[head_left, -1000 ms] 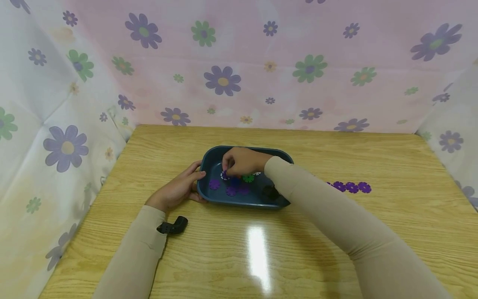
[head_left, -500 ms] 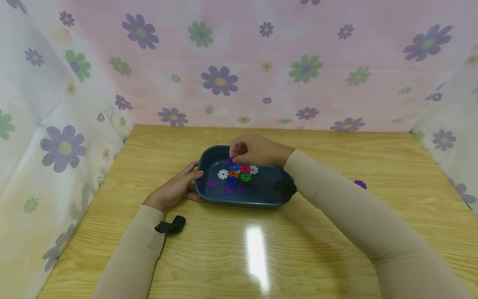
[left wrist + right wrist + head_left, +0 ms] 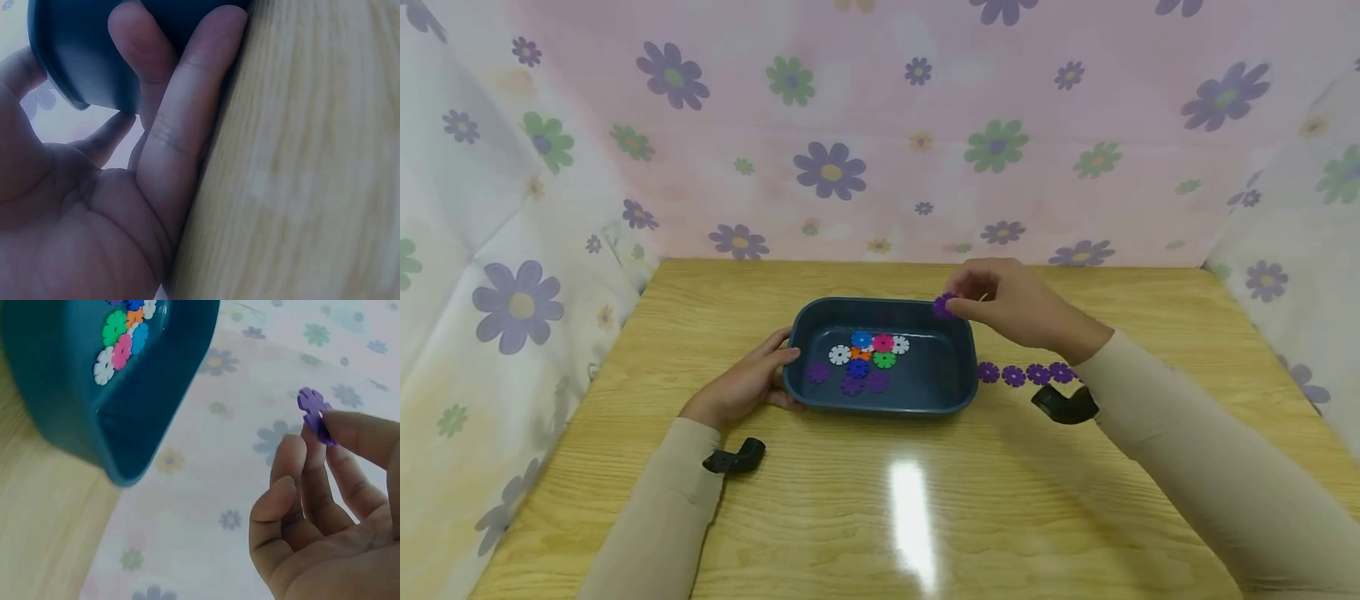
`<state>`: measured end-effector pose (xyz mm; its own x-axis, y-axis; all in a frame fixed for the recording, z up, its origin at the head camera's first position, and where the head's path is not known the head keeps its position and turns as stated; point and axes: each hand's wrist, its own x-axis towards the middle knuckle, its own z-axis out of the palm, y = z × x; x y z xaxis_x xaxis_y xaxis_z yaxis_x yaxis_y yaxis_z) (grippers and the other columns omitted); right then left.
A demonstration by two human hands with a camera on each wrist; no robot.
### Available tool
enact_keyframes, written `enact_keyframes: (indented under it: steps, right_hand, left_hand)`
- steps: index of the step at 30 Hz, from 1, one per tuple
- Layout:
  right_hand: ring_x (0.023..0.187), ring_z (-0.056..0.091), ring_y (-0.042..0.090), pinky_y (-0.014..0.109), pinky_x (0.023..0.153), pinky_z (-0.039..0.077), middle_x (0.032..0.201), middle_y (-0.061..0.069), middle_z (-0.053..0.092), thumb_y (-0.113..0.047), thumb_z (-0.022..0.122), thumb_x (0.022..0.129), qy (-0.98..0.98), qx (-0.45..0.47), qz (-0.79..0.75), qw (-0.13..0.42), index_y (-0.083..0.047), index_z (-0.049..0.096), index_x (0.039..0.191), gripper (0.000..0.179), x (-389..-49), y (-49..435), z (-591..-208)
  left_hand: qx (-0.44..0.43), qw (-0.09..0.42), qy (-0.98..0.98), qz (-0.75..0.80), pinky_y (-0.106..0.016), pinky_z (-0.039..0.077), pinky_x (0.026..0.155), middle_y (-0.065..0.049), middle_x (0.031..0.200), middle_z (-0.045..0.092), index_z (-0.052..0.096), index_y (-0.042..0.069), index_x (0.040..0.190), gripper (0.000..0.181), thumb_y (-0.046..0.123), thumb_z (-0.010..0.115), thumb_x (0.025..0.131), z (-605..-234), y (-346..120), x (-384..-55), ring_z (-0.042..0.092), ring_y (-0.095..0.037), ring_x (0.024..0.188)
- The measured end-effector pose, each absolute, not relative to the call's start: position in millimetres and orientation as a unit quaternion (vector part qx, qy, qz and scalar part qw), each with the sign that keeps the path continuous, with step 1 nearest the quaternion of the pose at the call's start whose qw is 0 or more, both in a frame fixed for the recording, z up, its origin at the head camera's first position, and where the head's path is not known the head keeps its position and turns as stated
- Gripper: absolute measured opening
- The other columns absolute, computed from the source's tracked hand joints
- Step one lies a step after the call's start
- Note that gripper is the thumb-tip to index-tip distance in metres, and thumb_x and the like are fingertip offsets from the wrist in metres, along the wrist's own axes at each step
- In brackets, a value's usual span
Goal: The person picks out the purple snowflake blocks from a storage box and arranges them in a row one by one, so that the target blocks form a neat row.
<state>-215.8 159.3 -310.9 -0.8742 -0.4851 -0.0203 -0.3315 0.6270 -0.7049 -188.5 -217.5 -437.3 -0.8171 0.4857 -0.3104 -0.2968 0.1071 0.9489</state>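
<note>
Flower-printed cloth (image 3: 895,179) in pink and white lines the back and both sides of the space, behind a wood-grain bench (image 3: 820,508) with a bright streak of reflected light (image 3: 913,525) near its front. On the bench sits a dark blue tray (image 3: 902,410) with rounded corners. The left hand (image 3: 737,385) holds the tray at its left end, thumb over the rim and fingers against the outer wall. The right hand (image 3: 1011,304) is raised near the tray's far right corner and pinches a purple notched disc (image 3: 315,415) between thumb and fingertips; the right wrist view shows that disc well apart from the tray. Inside the tray, toward the left and middle, lie more notched discs: a white disc (image 3: 839,355), a light blue disc (image 3: 862,339), a pink disc (image 3: 883,342), a green disc (image 3: 884,359), an orange disc (image 3: 860,354) and a dark blue disc (image 3: 857,367), some overlapping, with three purple discs (image 3: 817,372) nearest the front wall. Right of the tray, a row of purple discs (image 3: 1013,377) runs along the bench until the right sleeve (image 3: 1195,450) hides it. Each beige sleeve carries a black wrist device (image 3: 735,457).
</note>
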Motion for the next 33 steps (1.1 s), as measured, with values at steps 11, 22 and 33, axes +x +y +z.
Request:
enact_keyframes:
  steps: [11,22,33]
  right_hand:
    - [0.086,0.065,0.008,0.021,0.072,0.052,0.102,-0.001,0.067,-0.03,0.063,0.1,0.907,-0.145,-0.395,-0.003,-0.016,0.068,0.111,0.019,-172,226,-329]
    - [0.084,0.064,0.003,0.015,0.07,0.052,0.098,-0.01,0.067,-0.025,0.06,0.101,0.892,-0.083,-0.437,-0.074,-0.009,0.063,0.118,0.023,-149,281,-360]
    - [0.08,0.062,0.002,0.016,0.066,0.052,0.092,-0.017,0.065,-0.03,0.059,0.101,0.891,-0.015,-0.444,-0.091,-0.005,0.061,0.12,0.031,-157,324,-380]
  left_hand:
    - [0.077,0.296,0.681,0.665,-0.046,0.061,0.081,-0.013,0.107,0.074,0.016,0.024,0.159,0.056,0.039,0.039,0.109,-442,-221,-189,0.074,-0.026,0.085]
    - [0.077,0.299,0.676,0.669,-0.047,0.061,0.083,-0.015,0.111,0.071,0.017,0.025,0.158,0.056,0.038,0.04,0.109,-440,-221,-188,0.074,-0.028,0.09]
    - [0.08,0.302,0.673,0.67,-0.048,0.061,0.082,-0.013,0.111,0.073,0.014,0.024,0.159,0.059,0.039,0.04,0.109,-440,-222,-187,0.074,-0.026,0.089]
